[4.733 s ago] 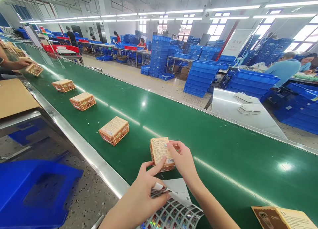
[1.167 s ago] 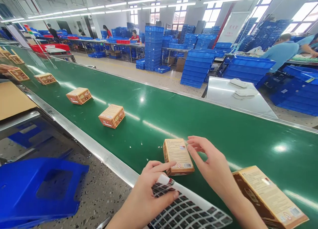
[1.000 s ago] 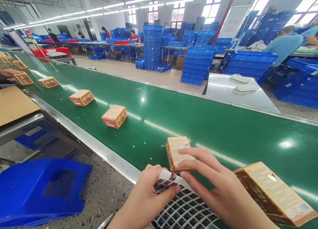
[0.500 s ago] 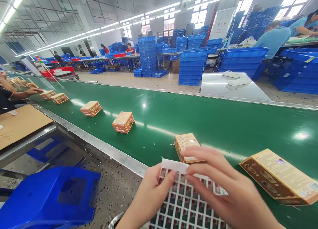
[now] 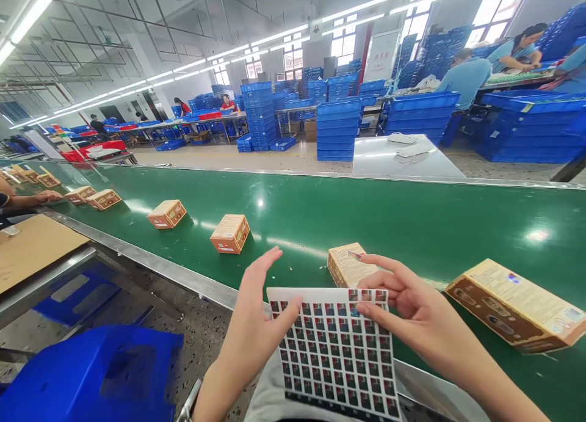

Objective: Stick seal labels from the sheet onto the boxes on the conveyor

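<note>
Left hand (image 5: 256, 324) pinching sticker sheet (image 5: 334, 349), right hand (image 5: 407, 306) fingertips picking at its top edge; risk: sticker tearing or small box (image 5: 350, 266) just beyond hands riding past unlabelled.

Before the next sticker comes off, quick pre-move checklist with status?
1. Sticker sheet flat and facing up: ok.
2. Left hand steadying the sheet's left edge with the thumb: ok.
3. Right hand fingertips on the top row of stickers: ok.
4. Sticker actually lifted off the sheet: cannot tell.
5. Nearest box on the green belt just beyond the sheet, top face up: ok.
6. Large box lying apart to the right, off the sheet: ok.
</note>
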Tool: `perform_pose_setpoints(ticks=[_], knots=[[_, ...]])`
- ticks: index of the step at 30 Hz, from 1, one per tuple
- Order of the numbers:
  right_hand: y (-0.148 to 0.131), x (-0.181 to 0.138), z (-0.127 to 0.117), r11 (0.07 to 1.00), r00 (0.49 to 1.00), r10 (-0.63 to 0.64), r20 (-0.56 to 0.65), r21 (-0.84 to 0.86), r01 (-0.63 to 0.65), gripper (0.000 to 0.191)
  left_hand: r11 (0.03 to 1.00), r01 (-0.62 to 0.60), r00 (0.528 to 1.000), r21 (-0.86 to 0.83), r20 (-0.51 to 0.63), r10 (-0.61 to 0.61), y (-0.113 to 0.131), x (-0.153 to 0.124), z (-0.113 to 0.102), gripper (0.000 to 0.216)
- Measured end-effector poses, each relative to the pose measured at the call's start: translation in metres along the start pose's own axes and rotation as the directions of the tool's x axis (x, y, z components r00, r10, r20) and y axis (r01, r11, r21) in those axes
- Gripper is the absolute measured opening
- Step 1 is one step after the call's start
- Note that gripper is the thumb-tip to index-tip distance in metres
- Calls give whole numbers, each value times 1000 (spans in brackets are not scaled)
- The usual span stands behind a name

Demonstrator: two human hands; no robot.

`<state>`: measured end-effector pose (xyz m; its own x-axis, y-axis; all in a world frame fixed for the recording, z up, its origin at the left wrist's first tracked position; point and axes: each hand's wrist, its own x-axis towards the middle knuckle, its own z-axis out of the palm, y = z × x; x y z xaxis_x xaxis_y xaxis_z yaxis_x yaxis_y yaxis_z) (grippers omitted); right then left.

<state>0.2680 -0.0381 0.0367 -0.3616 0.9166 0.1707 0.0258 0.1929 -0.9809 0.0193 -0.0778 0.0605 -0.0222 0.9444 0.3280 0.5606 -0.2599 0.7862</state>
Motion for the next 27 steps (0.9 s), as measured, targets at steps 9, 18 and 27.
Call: perform_pose_setpoints(ticks=[9, 18, 27], knots=[[-12, 1, 9, 998, 995, -6, 98, 59, 1, 45, 988, -87, 974, 128, 218, 57, 26, 4, 22, 8], [-10, 2, 10, 997, 997, -6, 71, 73, 0, 43, 995, 2, 932, 97, 360, -37, 23, 12, 3, 18], [-13, 7, 12, 965, 987, 124, 104, 219, -145, 49, 988, -92, 916, 127, 401, 34, 13, 13, -2, 23]])
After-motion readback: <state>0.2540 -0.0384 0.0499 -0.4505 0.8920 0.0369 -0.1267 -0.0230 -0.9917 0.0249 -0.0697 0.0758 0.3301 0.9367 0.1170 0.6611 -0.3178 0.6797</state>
